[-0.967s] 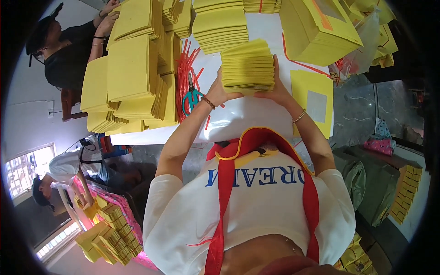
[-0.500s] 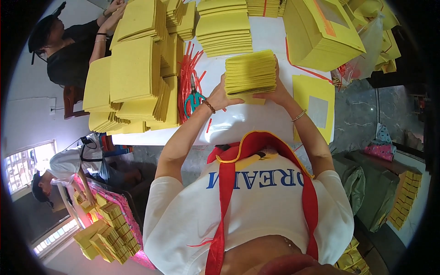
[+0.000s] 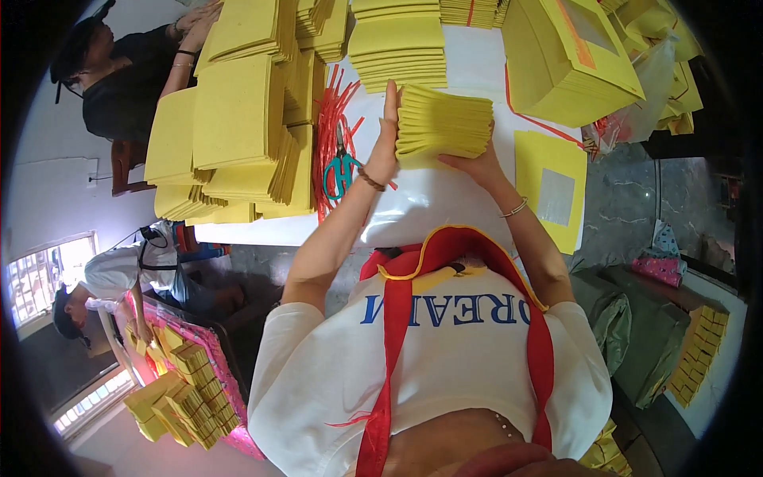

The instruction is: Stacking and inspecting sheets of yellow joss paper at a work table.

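Head view is showing both hands working one stack of yellow paper sheets (image 3: pixel 445 121), and that stack is sitting on the white table (image 3: pixel 477 63) right in the middle of the picture. It is looking thick, many thin sheets layered together, bright yellow all through, with the edges lining up fairly evenly and the layers showing as fine lines along the near side. The left hand (image 3: pixel 387 131) is standing flat and upright, fingers pressed together and pointing away, its palm lying against the left side of the stack. The right hand (image 3: pixel 474 164) is reaching in under the near edge of the stack, fingers tucked beneath it, so their spread cannot be told. Left of the stack, teal-handled scissors (image 3: pixel 342 171) are lying on a bundle of red strings (image 3: pixel 330 119). Further left of the stack, big piles of yellow sheets (image 3: pixel 230 135) are crowding the table. Beyond the stack, another neat yellow pile (image 3: pixel 397 44) is resting. Right of the stack, a flat yellow envelope with a grey window (image 3: pixel 550 187) is lying, and up past it a large yellow box (image 3: pixel 568 56) is tilting. Far left of the stack, a person in dark clothing (image 3: pixel 119 79) is sitting at the table.
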A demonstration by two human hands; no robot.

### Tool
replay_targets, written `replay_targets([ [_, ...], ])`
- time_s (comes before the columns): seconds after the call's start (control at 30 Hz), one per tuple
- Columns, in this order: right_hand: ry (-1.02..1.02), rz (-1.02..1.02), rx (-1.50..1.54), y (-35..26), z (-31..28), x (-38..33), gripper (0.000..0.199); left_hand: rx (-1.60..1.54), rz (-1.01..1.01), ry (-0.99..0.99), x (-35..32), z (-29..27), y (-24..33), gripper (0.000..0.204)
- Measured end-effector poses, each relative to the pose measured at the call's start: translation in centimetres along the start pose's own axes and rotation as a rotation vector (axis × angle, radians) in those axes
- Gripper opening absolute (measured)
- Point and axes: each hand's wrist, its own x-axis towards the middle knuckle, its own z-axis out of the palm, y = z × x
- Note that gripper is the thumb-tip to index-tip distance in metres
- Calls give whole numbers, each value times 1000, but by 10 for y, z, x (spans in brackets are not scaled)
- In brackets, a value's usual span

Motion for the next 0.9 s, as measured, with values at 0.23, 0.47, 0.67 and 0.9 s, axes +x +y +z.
replay_targets([
  [0.23,-9,45,106,-2,0,5,97,-283,2,92,7,9,-7,69],
  [0.47,-45,73,65,-4,-7,2,97,451,104,-173,31,-19,55,69],
  [0.67,-96,90,36,-2,-12,4,100,1633,270,-607,23,6,103,96],
  [0.9,-65,-174,-67,-35,-16,1,100,1494,191,-600,23,7,96,90],
])
